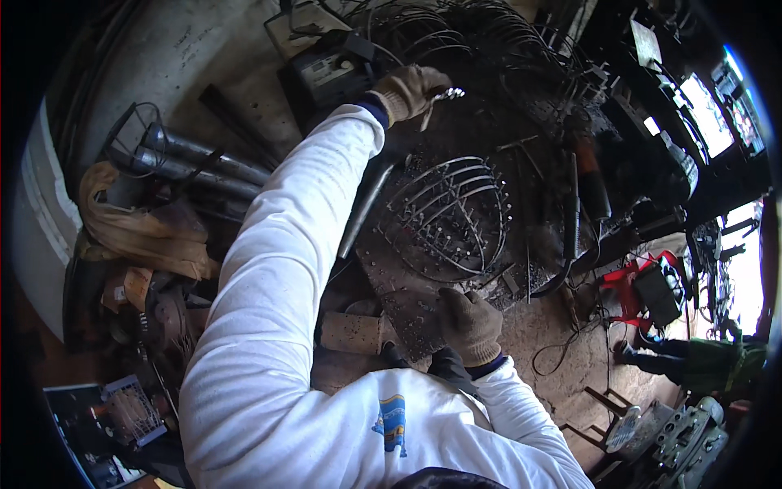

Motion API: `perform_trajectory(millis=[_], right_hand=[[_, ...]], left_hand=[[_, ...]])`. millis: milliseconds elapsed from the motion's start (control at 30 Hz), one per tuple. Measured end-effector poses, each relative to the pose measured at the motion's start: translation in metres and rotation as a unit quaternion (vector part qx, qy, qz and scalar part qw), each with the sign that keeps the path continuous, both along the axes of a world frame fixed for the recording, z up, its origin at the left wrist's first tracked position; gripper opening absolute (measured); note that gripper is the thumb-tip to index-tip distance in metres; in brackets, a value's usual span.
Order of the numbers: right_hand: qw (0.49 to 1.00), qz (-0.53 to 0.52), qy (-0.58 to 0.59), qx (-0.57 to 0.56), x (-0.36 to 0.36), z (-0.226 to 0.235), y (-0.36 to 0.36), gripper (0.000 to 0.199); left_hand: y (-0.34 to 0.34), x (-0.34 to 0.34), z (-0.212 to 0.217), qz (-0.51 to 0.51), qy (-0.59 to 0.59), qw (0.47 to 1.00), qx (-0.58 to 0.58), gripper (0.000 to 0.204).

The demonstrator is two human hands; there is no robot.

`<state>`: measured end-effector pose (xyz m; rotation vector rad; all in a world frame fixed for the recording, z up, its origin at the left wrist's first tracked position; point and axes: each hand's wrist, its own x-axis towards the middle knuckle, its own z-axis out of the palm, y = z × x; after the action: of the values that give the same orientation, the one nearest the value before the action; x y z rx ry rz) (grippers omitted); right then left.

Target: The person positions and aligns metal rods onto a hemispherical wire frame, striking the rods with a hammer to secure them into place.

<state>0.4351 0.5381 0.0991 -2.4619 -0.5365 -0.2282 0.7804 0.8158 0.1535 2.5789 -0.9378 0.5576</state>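
A dark, grimy metal tabletop [411, 314], scattered with small bits, fills the middle of the scene. Loose loops of dark wire [440, 34] are heaped along its far side. At the centre lies a dark grey, teardrop-shaped frame of bent metal rod [459, 196]: rounded at its far end, narrowing to a point toward the person, its interior crossed by curved, roughly parallel ribs with faint silvery glints. Left of the loops sits a black, box-shaped machine with a pale label [326, 72]. Right of the frame lies an orange-and-black cylindrical tool [590, 175]; left of it, a dull grey metal tube [366, 208] slants.

Both hands wear brown knit gloves. The left hand [410, 91], beyond the frame, is closed on a small, shiny silver metal piece [449, 94]. The right hand [470, 324], near the frame's pointed end, has curled fingers; whether it grips anything cannot be told. Smallest are short metal pegs [498, 194] dotting the frame's outline and interior.
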Motion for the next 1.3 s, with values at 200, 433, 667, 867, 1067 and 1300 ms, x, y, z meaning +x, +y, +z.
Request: perform_trajectory(millis=[200,433,667,867,1067,1300], right_hand=[[0.985,0.04,-0.158,0.05,-0.005,-0.051,0.003,0.022],[0.988,0.119,-0.094,-0.031,0.011,-0.076,-0.026,0.027],[0.987,0.039,-0.044,-0.15,0.038,-0.075,-0.038,0.031],[0.983,0.046,0.008,-0.176,0.027,-0.05,-0.015,0.037],[0.991,0.047,-0.006,-0.122,0.026,-0.055,-0.013,0.04],[0.988,0.06,-0.009,-0.139,0.028,-0.049,-0.01,0.035]], left_hand=[[0.061,-0.045,0.033,0.071,-0.211,0.975,0.022,0.052],[0.099,-0.389,0.145,0.049,-0.136,0.838,-0.526,0.021],[0.212,-0.666,0.081,0.316,-0.252,0.834,-0.376,0.02],[0.296,-0.808,0.019,0.597,-0.18,0.739,-0.254,0.027],[0.396,-0.859,-0.092,0.719,-0.009,0.677,0.157,0.038],[0.446,-0.882,-0.107,0.722,0.162,0.625,0.25,0.048]])
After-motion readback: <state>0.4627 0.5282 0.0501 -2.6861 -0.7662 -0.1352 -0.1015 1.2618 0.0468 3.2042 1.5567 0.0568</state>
